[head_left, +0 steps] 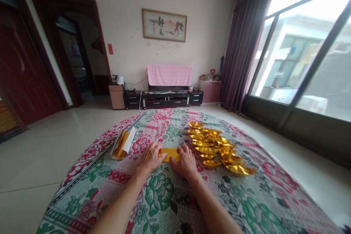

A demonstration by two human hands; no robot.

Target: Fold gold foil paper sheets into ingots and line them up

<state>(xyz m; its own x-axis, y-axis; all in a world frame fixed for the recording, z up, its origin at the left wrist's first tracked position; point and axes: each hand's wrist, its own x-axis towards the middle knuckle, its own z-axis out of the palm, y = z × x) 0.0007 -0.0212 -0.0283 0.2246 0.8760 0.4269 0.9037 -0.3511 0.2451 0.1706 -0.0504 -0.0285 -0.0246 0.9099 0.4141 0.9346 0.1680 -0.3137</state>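
A flat strip of gold foil paper (170,154) lies on the flowered cloth between my hands. My left hand (152,156) grips its left end, fingers curled over the edge and thumb on top. At the right end my right hand (185,159) holds it the same way. Folded gold paper ingots (207,150) stand in rows just right of my right hand, several of them overlapping. Farther off to the left of my left hand rests a curled stack of gold and white paper sheets (122,144).
The patterned tablecloth (161,190) covers a rounded surface under everything. Beyond it, a low black TV cabinet (175,101) and a pink cloth (169,75) over a screen stand against the wall. Windows and a purple curtain (240,44) are at the right, doors at the left.
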